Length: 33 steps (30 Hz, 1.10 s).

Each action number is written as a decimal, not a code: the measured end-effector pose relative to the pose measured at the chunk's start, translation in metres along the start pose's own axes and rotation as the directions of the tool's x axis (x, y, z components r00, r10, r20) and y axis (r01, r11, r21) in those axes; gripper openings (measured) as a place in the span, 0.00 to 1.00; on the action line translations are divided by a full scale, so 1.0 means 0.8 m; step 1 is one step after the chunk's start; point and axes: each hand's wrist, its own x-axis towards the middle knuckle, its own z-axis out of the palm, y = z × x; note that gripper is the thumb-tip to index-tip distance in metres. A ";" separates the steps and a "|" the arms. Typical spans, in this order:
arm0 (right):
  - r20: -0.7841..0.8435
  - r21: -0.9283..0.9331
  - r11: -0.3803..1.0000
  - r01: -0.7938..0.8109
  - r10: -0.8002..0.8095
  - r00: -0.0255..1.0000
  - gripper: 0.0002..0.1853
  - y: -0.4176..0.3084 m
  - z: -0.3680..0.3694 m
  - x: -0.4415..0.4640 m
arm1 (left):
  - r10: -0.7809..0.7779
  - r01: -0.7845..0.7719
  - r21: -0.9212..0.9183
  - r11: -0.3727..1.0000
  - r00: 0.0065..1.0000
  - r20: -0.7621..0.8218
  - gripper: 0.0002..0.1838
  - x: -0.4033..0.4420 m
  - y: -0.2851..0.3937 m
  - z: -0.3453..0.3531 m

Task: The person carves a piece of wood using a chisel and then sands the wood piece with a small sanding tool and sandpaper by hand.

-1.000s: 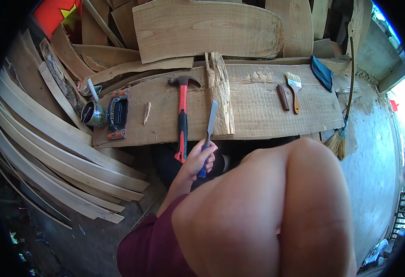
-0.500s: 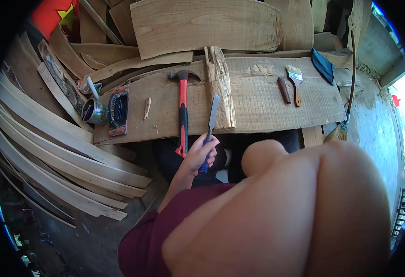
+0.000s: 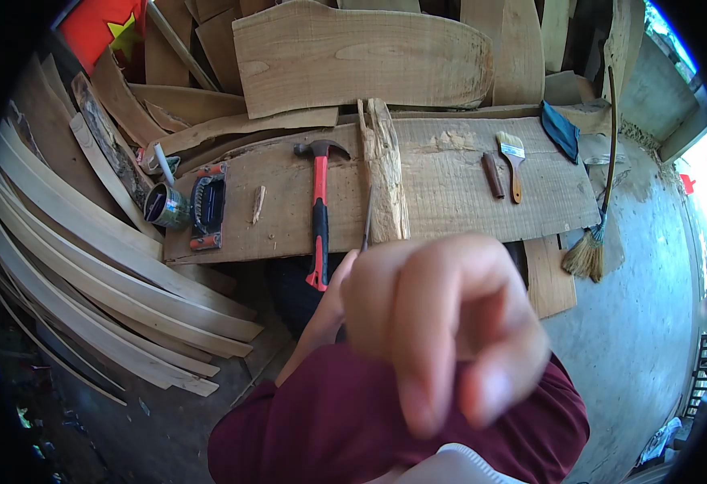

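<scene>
My left hand is low at the board's front edge, largely covered by my right hand; earlier its fingers wrapped round the chisel's blue handle. Above it only the thin blade of the chisel shows, pointing up beside a rough split piece of wood. Close to the camera, my right hand looks large and blurred. Its fingers are loosely bent, a gap parts two fingertips, and nothing shows between them. A red and black claw hammer lies left of the chisel, its handle end over the board's edge.
On the wide board are a paintbrush, a brown stick, a blue cloth, a sanding block and a tin can. Curved wooden strips crowd the left; a broom stands right.
My right arm, which crossed the lower view, has bent so that the hand is now before the camera, covering part of my left hand. The chisel blade appears edge-on. The view has tilted slightly.
</scene>
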 end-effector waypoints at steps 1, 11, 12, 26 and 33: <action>-0.066 -0.036 0.999 -0.016 0.013 0.998 0.06 0.006 -0.015 -0.011 | 0.178 -0.176 0.284 0.943 0.984 0.019 0.23 0.005 -0.012 -0.009; -0.480 -0.737 -0.273 -0.618 -0.433 0.763 0.21 0.118 -0.242 -0.141 | 0.225 -0.025 0.649 0.760 0.948 -0.226 0.28 0.000 0.023 -0.011; -0.600 -0.713 -0.198 -0.673 -0.324 0.731 0.32 0.120 -0.249 -0.146 | 0.320 -0.086 0.734 0.674 0.929 -0.185 0.27 0.006 0.021 -0.016; -0.453 -0.678 -0.515 -0.525 -0.270 0.850 0.51 0.177 -0.261 -0.178 | 0.290 -0.136 0.683 0.718 0.950 -0.116 0.30 0.059 0.035 -0.043; -0.440 -0.714 -0.484 -0.505 -0.252 0.862 0.47 0.165 -0.261 -0.179 | 0.105 0.019 0.499 0.866 0.970 -0.219 0.26 0.062 0.064 -0.033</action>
